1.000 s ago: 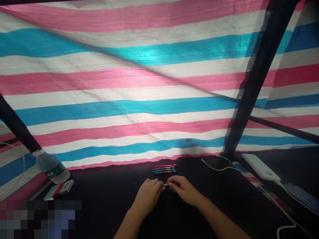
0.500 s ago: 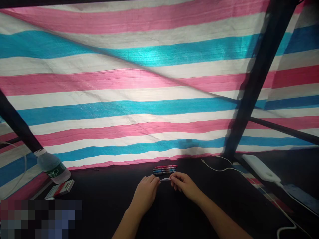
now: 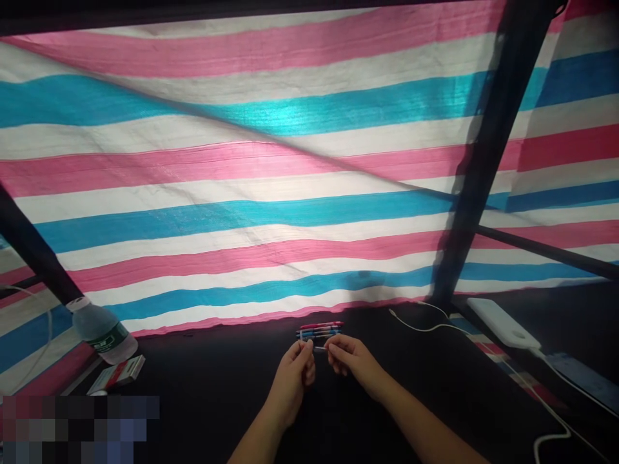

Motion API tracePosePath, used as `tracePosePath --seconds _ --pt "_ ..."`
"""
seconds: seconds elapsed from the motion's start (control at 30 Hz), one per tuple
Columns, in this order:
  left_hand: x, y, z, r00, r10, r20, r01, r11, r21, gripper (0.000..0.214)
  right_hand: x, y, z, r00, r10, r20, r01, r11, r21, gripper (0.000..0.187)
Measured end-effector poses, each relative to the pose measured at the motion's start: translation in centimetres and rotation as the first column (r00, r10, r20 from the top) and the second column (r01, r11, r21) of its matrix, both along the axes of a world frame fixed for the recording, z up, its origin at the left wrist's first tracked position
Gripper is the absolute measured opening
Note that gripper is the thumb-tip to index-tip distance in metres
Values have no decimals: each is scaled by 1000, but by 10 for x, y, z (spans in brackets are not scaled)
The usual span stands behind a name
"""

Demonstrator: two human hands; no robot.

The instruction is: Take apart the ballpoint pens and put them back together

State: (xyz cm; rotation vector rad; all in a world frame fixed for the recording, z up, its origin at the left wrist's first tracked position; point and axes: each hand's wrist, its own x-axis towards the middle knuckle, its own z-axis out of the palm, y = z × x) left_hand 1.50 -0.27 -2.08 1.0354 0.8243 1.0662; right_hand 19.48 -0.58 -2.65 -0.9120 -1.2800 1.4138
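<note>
Between my two hands, over the black table (image 3: 207, 393), is a slim, light-coloured pen (image 3: 320, 349); only a short middle stretch of it shows. My left hand (image 3: 296, 375) is closed, pinching the pen's left end with the thumb on top. The fingers of my right hand (image 3: 352, 356) are closed on its right end. Just beyond my fingertips lie several pens (image 3: 320, 330) side by side, red at the far side and blue and dark nearer, partly hidden by my hands.
A plastic bottle (image 3: 104, 332) with a green label stands tilted-looking at left, a small red-and-white box (image 3: 117, 374) before it. At right lie a white power strip (image 3: 503, 323) and a white cable (image 3: 425, 329). Striped sheeting (image 3: 271, 212) and dark posts (image 3: 476, 174) enclose the table.
My left hand has turned so its thumb and curled fingers show, and moved slightly right. The hands are closer together, with less of the pen showing. The view has shifted slightly.
</note>
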Motion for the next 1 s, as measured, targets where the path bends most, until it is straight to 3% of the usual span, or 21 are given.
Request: tracePosePath --seconds 0.3,0.6,1.0 --pt "-1 -5 -2 998 36 59 -20 966 -259 44 6 -8 9 919 -212 332 121 954 275 26" --pt "0 -7 -1 967 -18 255 125 904 -410 21 3 -10 6 960 -204 193 138 942 307 21" --pt "-3 -5 0 935 -25 355 192 875 -444 9 5 -14 11 954 -235 186 140 899 415 17"
